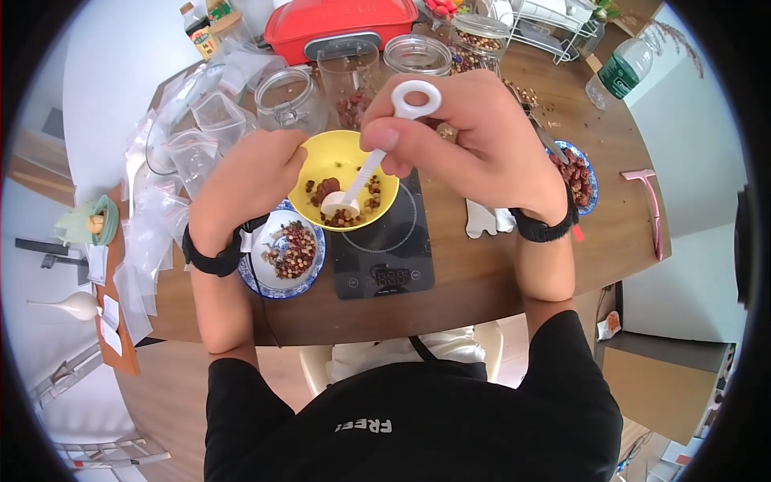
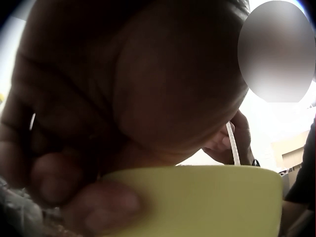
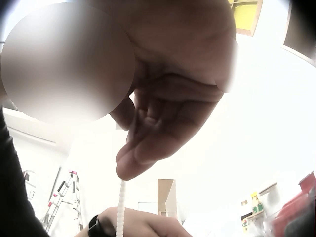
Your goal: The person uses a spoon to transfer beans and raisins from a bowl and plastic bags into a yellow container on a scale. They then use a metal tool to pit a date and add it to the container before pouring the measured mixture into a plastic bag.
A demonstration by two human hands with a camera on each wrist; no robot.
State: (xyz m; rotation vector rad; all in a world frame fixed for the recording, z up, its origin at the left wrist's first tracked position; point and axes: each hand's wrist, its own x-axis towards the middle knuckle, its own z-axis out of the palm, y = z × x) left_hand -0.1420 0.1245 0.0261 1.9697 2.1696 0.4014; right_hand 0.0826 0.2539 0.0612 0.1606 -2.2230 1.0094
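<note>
My left hand (image 1: 250, 170) grips the left rim of a yellow bowl (image 1: 331, 146); in the left wrist view its fingers curl against the outside of the bowl (image 2: 212, 202). Inside the bowl lie mixed beans or grains and a reddish-brown clump. My right hand (image 1: 474, 136) pinches the ridged handle of a white spoon (image 1: 365, 178) between thumb and fingers, with the ring end sticking up above them. The spoon's head rests down among the grains. The right wrist view shows the handle (image 3: 120, 210) running down from the fingertips. A black flat appliance (image 1: 384, 269) with a ring mark lies partly beneath the bowl.
A blue-and-white plate (image 1: 250, 269) of mixed grains sits front left, and another plate (image 1: 592, 173) of dark reddish pieces at right. Glass jars (image 1: 293, 100), plastic bags (image 1: 152, 217) and a red cooker (image 1: 337, 24) crowd the back and left. A pink peeler (image 1: 654, 213) lies far right.
</note>
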